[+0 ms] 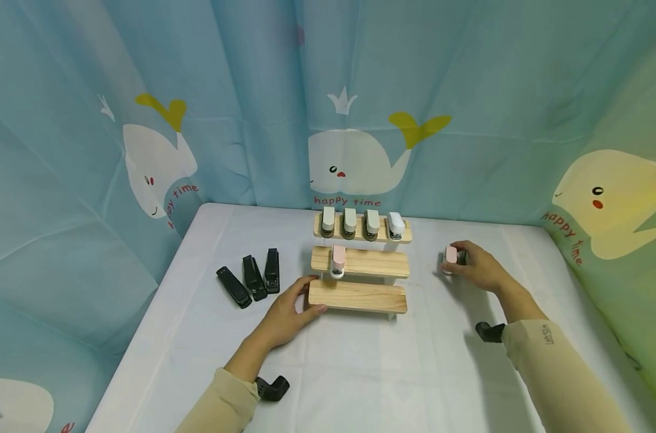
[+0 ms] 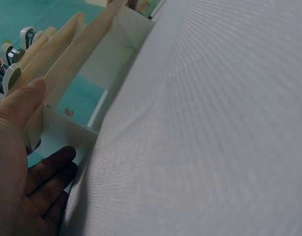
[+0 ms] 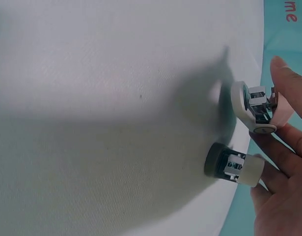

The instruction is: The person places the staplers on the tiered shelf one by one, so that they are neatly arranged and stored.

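Note:
My left hand (image 1: pixel 282 317) grips the left end of the bottom board of a three-step wooden display rack (image 1: pixel 357 296), its thumb along the front edge. In the left wrist view the thumb lies on the board (image 2: pixel 67 73) and the lower fingers hang loosely below. My right hand (image 1: pixel 482 267) holds a pink and white stapler (image 1: pixel 450 257) right of the rack. In the right wrist view this stapler (image 3: pixel 246 105) sits between thumb and fingers. Beside it, close to the fingers, is a second stapler (image 3: pixel 234 164) with a dark base and cream top.
Several light-topped staplers, among them a white one (image 1: pixel 396 225), line the top step. A pink and white stapler (image 1: pixel 337 262) stands on the middle step's left part. Three black staplers (image 1: pixel 254 278) lie left of the rack. A whale-print curtain (image 1: pixel 263 120) hangs behind the white table (image 1: pixel 360 373).

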`<state>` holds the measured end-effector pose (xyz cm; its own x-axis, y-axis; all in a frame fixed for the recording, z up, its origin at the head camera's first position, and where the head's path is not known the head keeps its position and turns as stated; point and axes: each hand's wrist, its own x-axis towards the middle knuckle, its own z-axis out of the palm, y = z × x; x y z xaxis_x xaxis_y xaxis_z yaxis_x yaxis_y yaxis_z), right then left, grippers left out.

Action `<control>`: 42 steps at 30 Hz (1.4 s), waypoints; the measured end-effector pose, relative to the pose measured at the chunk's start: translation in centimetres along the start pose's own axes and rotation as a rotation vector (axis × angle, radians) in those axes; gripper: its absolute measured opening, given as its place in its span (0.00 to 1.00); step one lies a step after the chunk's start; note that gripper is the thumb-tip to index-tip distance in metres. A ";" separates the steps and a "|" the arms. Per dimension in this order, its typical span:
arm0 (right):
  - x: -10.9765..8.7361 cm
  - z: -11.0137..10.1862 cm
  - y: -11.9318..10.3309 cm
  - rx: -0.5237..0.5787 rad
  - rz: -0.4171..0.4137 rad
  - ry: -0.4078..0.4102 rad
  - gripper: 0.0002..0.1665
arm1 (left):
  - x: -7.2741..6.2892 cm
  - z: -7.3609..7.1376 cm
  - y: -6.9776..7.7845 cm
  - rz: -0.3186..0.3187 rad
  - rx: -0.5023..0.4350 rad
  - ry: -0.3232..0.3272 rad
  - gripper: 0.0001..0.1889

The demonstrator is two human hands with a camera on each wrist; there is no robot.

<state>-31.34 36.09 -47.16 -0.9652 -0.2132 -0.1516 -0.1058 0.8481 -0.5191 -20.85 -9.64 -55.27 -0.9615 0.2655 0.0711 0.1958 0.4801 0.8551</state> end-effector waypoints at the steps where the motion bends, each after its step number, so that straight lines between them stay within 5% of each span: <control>1: 0.0 0.0 -0.1 0.000 0.002 0.003 0.50 | 0.0 0.0 0.0 0.002 0.001 -0.001 0.36; 42: -2.9 -0.1 -5.0 0.029 -0.130 0.093 0.48 | 0.0 0.1 0.1 -0.004 -0.011 0.004 0.36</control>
<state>-28.08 32.52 -44.05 -0.9618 -0.2738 -0.0039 -0.2259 0.8016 -0.5536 -20.79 -9.53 -55.25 -0.9631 0.2600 0.0695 0.1896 0.4724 0.8607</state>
